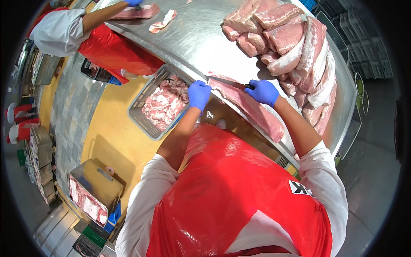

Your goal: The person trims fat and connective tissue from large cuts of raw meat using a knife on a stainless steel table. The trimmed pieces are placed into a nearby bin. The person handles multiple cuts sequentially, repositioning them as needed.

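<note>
A long pork loin (252, 108) lies along the near edge of the steel table, pale fat on one side. My left hand (199, 95), in a blue glove, is closed at the loin's left end and seems to pinch its edge; the fingertips are partly hidden. In my gloved right hand (264, 92) is a knife (249, 87), its dark handle showing and its blade reaching left along the far side of the loin. Below my left hand stands a grey basket (134, 112) of pale meat trimmings (164, 104).
A heap of pork loins (291, 47) covers the table's right part. Across the table's left corner, a co-worker's gloved hand (133, 2) is over another piece of meat (139, 11). A loose fat strip (163, 21) lies nearby. A metal bin (95, 182) stands on the yellow floor.
</note>
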Available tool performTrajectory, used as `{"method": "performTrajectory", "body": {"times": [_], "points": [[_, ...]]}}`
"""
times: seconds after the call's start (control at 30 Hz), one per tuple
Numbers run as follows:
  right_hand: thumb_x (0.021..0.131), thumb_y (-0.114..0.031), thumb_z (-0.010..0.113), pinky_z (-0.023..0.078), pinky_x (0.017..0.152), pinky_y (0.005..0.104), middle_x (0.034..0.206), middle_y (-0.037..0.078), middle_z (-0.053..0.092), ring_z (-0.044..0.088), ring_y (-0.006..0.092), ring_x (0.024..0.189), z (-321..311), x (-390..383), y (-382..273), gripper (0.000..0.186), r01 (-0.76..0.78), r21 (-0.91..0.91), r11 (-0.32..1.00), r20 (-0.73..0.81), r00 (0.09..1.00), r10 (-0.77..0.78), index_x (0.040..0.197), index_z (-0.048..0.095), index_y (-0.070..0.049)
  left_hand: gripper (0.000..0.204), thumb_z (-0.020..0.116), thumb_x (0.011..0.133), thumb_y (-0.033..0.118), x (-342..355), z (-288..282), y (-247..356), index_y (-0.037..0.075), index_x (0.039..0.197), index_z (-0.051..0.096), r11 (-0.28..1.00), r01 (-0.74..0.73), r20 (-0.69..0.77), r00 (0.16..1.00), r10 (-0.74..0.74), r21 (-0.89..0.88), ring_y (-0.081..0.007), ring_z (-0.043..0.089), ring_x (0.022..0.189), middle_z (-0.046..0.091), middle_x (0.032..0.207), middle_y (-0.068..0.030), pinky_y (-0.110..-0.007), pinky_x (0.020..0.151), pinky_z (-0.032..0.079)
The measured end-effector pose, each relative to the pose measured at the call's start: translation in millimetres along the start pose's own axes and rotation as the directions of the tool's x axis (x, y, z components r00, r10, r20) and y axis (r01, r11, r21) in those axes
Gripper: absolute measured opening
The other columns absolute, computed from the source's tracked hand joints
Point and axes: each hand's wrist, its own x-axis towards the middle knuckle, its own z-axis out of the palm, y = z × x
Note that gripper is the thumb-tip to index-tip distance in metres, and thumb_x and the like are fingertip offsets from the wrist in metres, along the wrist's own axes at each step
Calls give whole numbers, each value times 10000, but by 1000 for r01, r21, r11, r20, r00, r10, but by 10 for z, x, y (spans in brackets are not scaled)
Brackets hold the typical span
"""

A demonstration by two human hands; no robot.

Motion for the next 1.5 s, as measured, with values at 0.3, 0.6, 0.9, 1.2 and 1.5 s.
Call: {"method": "performTrajectory", "body": {"times": [0.3, 0.6, 0.9, 1.2, 1.5], "points": [[961, -483, 619, 580, 866, 512, 992, 203, 763, 733, 412, 940, -260, 407, -289, 413, 167, -186, 968, 82, 985, -154, 1070, 757, -110, 218, 756, 785, 187, -56, -25, 68, -7, 884, 744, 998, -63, -14, 998, 63, 8, -255, 729, 733, 748, 781, -161, -375, 745, 582], [930, -418, 627, 586, 867, 497, 1021, 181, 772, 739, 397, 960, -442, 532, -404, 370, 263, -267, 927, 196, 957, -215, 1054, 778, -104, 87, 710, 890, 73, -280, -137, 367, 5, 920, 667, 998, -19, 102, 994, 26, -66, -121, 621, 521, 655, 685, -53, -287, 448, 483], [923, -405, 623, 590, 838, 482, 978, 170, 776, 747, 381, 926, -425, 566, -345, 349, 251, -289, 924, 191, 961, -201, 1035, 800, -125, 77, 699, 906, 66, -391, -153, 648, 10, 954, 675, 952, 150, 202, 975, -97, -268, -123, 609, 510, 650, 690, -45, -269, 432, 460], [923, -428, 640, 594, 811, 474, 929, 166, 778, 750, 377, 874, -706, 157, 92, 358, 178, -291, 940, 274, 957, -97, 942, 823, -121, 125, 698, 912, 49, -480, -291, 783, -26, 1005, 663, 911, 203, 281, 954, -103, -358, -123, 636, 554, 671, 767, -69, -254, 446, 482], [939, -401, 636, 595, 817, 484, 988, 176, 777, 744, 391, 913, -407, 232, -328, 352, 140, -298, 944, 233, 970, -70, 994, 813, -102, 63, 670, 951, 47, -565, -585, 1303, 4, 995, 681, 894, 186, 321, 946, -50, -407, -131, 619, 569, 654, 766, -59, -264, 487, 493]]}}
